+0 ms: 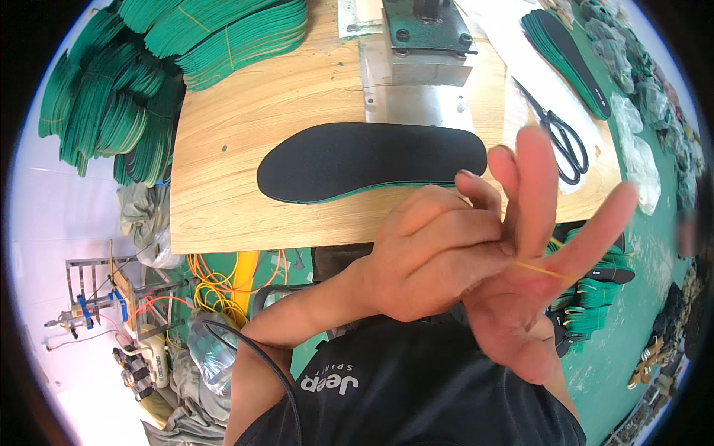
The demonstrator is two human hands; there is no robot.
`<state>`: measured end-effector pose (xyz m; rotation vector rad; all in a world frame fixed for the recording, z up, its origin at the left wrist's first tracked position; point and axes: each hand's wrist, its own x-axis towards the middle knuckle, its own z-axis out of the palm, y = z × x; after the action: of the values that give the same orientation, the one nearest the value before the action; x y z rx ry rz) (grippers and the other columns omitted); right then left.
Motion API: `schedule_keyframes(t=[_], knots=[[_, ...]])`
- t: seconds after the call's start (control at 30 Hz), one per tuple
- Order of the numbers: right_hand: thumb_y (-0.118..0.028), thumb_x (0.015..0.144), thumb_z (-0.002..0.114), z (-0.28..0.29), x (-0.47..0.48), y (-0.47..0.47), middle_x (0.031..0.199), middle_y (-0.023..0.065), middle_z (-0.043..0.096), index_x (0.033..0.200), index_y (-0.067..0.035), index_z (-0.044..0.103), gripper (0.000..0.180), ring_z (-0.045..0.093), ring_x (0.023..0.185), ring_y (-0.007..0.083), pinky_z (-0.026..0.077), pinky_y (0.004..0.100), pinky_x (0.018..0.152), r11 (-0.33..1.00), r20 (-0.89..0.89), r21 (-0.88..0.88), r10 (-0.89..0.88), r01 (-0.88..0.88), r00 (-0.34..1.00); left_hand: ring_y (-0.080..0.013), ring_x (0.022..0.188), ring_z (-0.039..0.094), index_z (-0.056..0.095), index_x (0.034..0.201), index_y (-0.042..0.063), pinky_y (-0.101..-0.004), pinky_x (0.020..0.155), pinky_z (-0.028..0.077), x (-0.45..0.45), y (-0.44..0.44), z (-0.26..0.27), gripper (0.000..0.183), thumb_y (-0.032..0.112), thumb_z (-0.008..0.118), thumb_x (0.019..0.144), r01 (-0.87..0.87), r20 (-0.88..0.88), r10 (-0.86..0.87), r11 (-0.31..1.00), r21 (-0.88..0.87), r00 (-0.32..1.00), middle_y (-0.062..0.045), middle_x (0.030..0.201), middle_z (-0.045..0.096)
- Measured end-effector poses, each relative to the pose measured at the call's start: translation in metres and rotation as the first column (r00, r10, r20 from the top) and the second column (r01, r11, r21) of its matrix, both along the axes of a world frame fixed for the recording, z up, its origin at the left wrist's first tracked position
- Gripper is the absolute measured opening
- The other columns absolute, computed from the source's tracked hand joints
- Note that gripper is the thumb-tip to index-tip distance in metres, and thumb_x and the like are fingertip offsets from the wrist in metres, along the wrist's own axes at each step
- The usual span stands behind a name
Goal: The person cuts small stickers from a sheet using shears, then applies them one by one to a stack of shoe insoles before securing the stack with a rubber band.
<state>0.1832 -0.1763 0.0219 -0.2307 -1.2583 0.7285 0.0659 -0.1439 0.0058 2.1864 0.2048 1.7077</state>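
A yellow rubber band [544,271] is stretched between my two hands above the table's near edge. My left hand [429,256] is closed, its fingertips pinching the band against my right palm. My right hand [530,279] has its fingers spread, with the band looped round the base of a finger. Beyond the hands, a small stack of shoe insoles [368,159], black on top with green edges, lies across the wooden table [223,212]. Its right end is close to my fingertips, and whether they touch cannot be told.
Black-handled scissors [563,142] and another insole stack [569,64] rest on white sheets at right. A metal press [429,39] stands at the table's back. Bundled green insoles [240,44] pile up at back left. More insoles [594,301] sit low at right. A black cable [279,373] crosses my left arm.
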Motion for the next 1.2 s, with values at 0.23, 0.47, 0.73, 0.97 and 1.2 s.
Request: schedule_keyframes(t=[0.23, 0.47, 0.73, 0.97, 1.2], knots=[[-0.037, 0.096, 0.049, 0.026, 0.073, 0.019, 0.122, 0.0236, 0.054, 0.133, 0.002, 0.043, 0.054, 0.056, 0.108, 0.025, 0.048, 0.0369, 0.085, 0.936, 0.136, -0.319, -0.109, 0.148, 0.985, -0.0269, 0.089, 0.063, 0.064, 0.101, 0.003, -0.0337, 0.073, 0.051, -0.022, -0.002, 0.008, 0.016, 0.003, 0.062, 0.085, 0.215, -0.251, -0.301, 0.923, -0.318, 0.92, -0.014, 0.101, 0.062], [-0.028, 0.08, 0.077, -0.01, 0.077, 0.06, 0.094, 0.0119, 0.065, 0.106, 0.002, 0.063, 0.043, 0.063, 0.084, 0.0215, 0.049, 0.0294, 0.076, 0.741, 0.85, -0.444, 0.171, 0.503, 0.498, -0.0241, 0.099, 0.06, 0.063, 0.11, -0.003, -0.0347, 0.09, 0.046, -0.134, 0.052, -0.005, 0.031, 0.017, 0.067, 0.087, -0.68, -0.471, 0.505, 0.64, -0.359, 0.724, -0.018, 0.107, 0.063], [-0.035, 0.063, 0.087, -0.001, 0.075, 0.077, 0.092, 0.013, 0.057, 0.107, -0.001, 0.058, 0.062, 0.056, 0.086, 0.0254, 0.046, 0.0331, 0.074, 0.827, 0.9, -0.435, 0.413, 0.356, 0.14, -0.0204, 0.105, 0.055, 0.06, 0.114, 0.002, -0.0321, 0.09, 0.045, -0.144, 0.048, -0.015, 0.047, 0.012, 0.081, 0.073, -0.459, -0.44, 0.142, 0.394, -0.797, 0.887, -0.012, 0.106, 0.059], [-0.021, 0.063, 0.088, -0.004, 0.075, 0.055, 0.101, 0.0146, 0.055, 0.108, -0.004, 0.05, 0.062, 0.054, 0.094, 0.0335, 0.046, 0.036, 0.081, 0.92, 0.941, -0.236, 0.136, 0.312, 0.31, -0.0191, 0.102, 0.053, 0.052, 0.125, 0.003, -0.0318, 0.093, 0.045, -0.152, 0.039, -0.026, 0.071, 0.007, 0.086, 0.062, -0.32, -0.202, 0.257, 0.851, -0.417, 0.945, -0.011, 0.116, 0.052], [-0.021, 0.062, 0.087, -0.041, 0.08, 0.052, 0.103, 0.0146, 0.055, 0.111, -0.004, 0.052, 0.063, 0.054, 0.096, 0.036, 0.046, 0.04, 0.084, 0.939, 0.912, -0.038, -0.107, 0.341, 0.395, -0.0258, 0.113, 0.053, 0.049, 0.132, 0.002, -0.035, 0.095, 0.044, -0.151, 0.041, -0.031, 0.083, 0.008, 0.087, 0.059, -0.46, -0.507, 0.22, 0.784, -0.416, 0.833, -0.015, 0.122, 0.054]])
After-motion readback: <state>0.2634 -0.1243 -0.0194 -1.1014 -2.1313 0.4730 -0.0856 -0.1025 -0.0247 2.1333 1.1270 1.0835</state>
